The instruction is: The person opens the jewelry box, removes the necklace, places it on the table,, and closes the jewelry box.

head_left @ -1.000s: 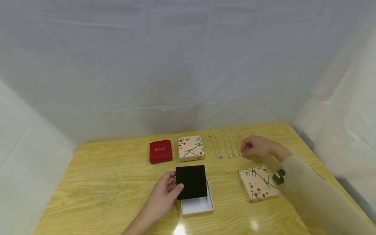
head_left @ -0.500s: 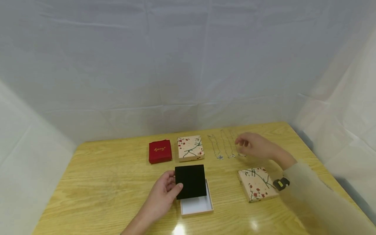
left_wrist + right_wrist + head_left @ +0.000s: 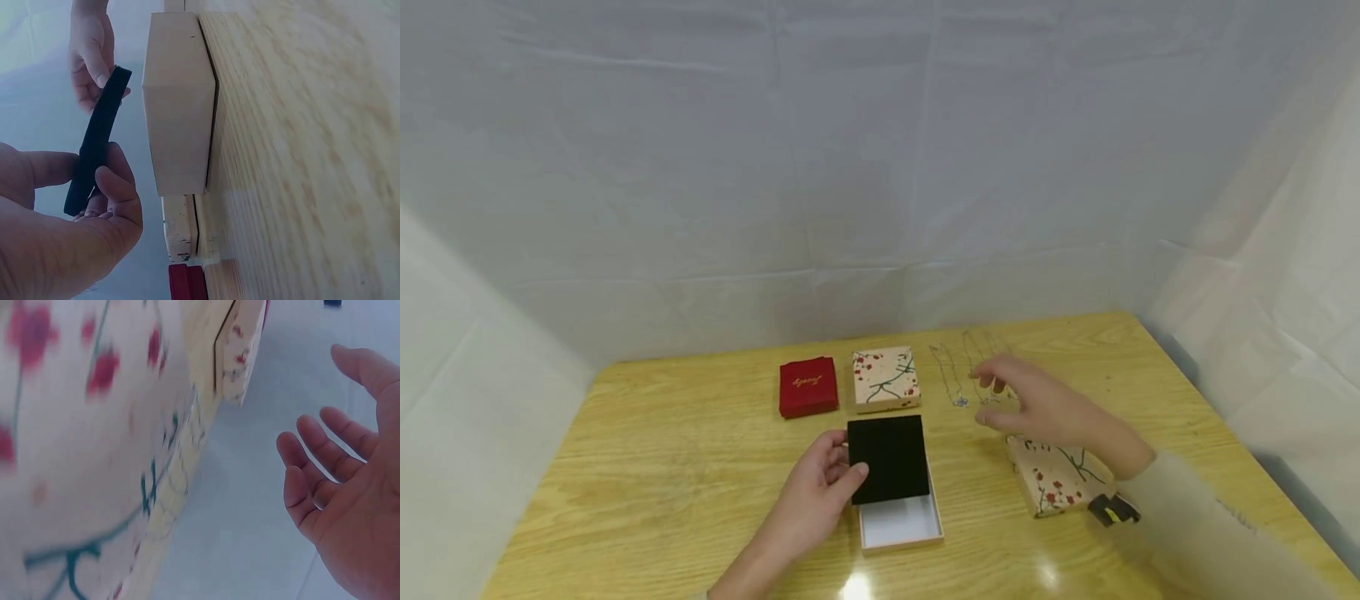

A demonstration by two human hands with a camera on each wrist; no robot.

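Observation:
Between thumb and fingers, my left hand [image 3: 816, 492] pinches a black square jewelry box pad [image 3: 889, 462]. The pad is tilted over an open box base [image 3: 898, 525] with a white inside and covers its far part. In the left wrist view the pad [image 3: 100, 140] appears edge-on, raised off the table. My right hand [image 3: 1037, 404] is in the air with fingers apart and nothing visible in it; the right wrist view shows its fingers spread. Beneath and beyond it lie thin chain necklaces [image 3: 957, 379] with small pendants, partly hidden by the hand.
A floral box lid [image 3: 1056, 487] lies at the right, partly under the right forearm. Behind the pad stand a floral box [image 3: 885, 379] and a red box [image 3: 808, 387] with gold lettering. White cloth [image 3: 700, 208] hangs behind the wooden table [image 3: 647, 467].
My right hand has come left and nearer from the rightmost necklace, its fingers spreading; the necklaces stay on the table. The left hand keeps the pad almost still, only slightly higher.

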